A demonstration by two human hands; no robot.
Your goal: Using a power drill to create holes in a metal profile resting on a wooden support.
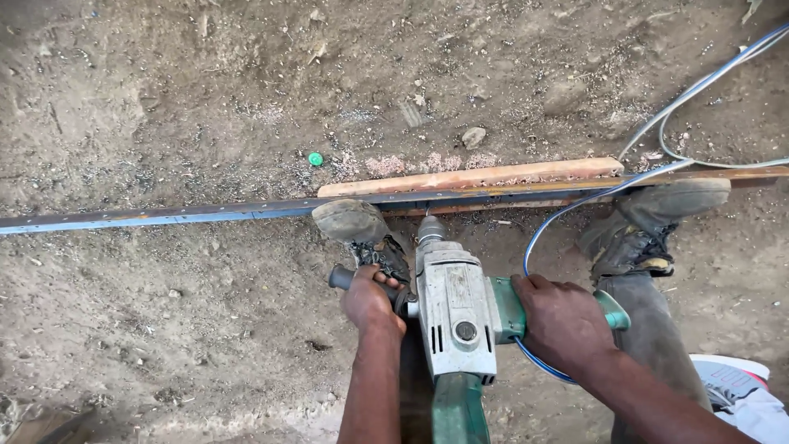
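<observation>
Left hand (370, 300) is wrapped tight on the black side handle (342, 277) of the drill (456, 316); right hand (565, 322) is clamped round the green rear grip, fingers closed. Drill points down w/ the chuck (430, 228) right at the long steel bar (164, 217), which lies on the dirt ground (164, 107) & runs left-right across the view, backed by a wooden plank (472, 177) on the far side. Both boots pin the bar: left boot (349, 220) just beside the chuck, right boot (657, 205) further along. To drill well, I'd judge: keep body weight straight over the bit, hold it square to the bar, brace vs. kickback via the side handle. The blue cable (542, 226) loops near the right hand; best kept clear of the bit. Green bottle cap (316, 159) lies beyond, apart.
</observation>
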